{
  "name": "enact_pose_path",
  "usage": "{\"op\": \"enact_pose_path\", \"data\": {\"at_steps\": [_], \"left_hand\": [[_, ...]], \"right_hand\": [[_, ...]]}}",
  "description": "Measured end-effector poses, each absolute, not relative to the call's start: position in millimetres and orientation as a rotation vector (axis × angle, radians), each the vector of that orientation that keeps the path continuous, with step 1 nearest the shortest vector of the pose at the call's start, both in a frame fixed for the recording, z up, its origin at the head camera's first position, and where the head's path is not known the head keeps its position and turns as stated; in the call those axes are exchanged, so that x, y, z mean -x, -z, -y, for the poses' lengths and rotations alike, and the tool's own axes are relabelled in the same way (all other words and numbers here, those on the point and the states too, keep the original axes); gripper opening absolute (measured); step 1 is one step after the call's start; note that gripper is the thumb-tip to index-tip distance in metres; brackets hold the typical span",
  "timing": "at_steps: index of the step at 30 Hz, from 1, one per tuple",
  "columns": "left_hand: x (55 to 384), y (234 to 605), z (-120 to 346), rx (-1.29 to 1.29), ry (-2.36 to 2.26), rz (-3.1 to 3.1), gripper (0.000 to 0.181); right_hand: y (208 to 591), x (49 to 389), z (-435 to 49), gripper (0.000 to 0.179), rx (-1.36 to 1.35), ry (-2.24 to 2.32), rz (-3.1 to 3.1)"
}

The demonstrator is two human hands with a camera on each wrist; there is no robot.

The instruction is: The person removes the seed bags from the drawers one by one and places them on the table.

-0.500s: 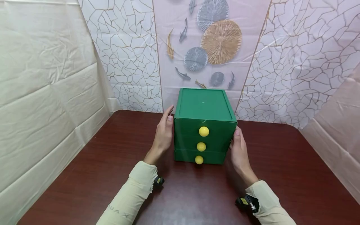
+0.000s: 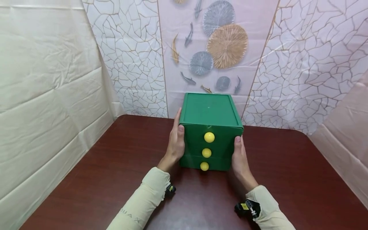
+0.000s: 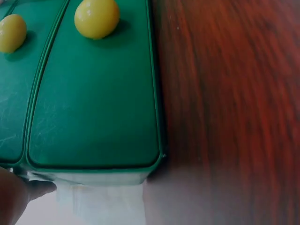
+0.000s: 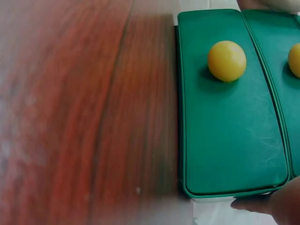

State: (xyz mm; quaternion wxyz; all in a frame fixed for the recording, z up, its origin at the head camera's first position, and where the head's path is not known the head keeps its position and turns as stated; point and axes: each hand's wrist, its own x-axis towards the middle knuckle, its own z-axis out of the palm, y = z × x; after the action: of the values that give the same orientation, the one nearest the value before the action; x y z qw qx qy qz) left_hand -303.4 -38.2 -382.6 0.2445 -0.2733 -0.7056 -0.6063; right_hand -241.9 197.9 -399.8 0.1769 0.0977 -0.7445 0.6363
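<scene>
A small green drawer box [image 2: 211, 110] stands on the table, its front with three round yellow knobs facing me. My left hand [image 2: 176, 145] holds its left side, the thumb lying on the front face near the upper left edge. On the opposite side my right hand [image 2: 240, 159] grips the box, with its thumb on the front near the right edge. The box hides part of the fingers of both hands. In the left wrist view the lowest drawer front [image 3: 93, 108] and a yellow knob [image 3: 97, 18] show up close. The right wrist view shows the same drawer front [image 4: 229, 136].
The dark red-brown table [image 2: 100, 166] extends on both sides of the box. Behind it hangs a patterned cloth [image 2: 138, 64] with fish and round leaf shapes. Pale cloth [image 2: 49, 95] hangs along the left side, and more pale cloth [image 2: 342, 127] along the right.
Both hands have moved inward against the sides of the drawer box, and both thumbs now lie on its front face. The head view has shifted slightly.
</scene>
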Motion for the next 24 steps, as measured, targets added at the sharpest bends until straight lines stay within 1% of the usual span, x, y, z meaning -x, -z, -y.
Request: {"op": "enact_pose_path", "data": {"at_steps": [9,19,24], "left_hand": [[304.1,384.1,34.3,0.720,1.649,1.877,0.095],[303.7,383.2,35.6,0.715,1.661,1.875,0.101],[303.5,386.6,33.9,0.706,1.678,1.880,0.100]], "right_hand": [[399.1,240.9,-193.0,0.063,-0.260,-1.784,2.061],[398.7,238.4,-188.1,0.062,-0.250,-1.774,2.037],[402.2,239.2,-189.4,0.064,-0.227,-1.772,2.036]]}}
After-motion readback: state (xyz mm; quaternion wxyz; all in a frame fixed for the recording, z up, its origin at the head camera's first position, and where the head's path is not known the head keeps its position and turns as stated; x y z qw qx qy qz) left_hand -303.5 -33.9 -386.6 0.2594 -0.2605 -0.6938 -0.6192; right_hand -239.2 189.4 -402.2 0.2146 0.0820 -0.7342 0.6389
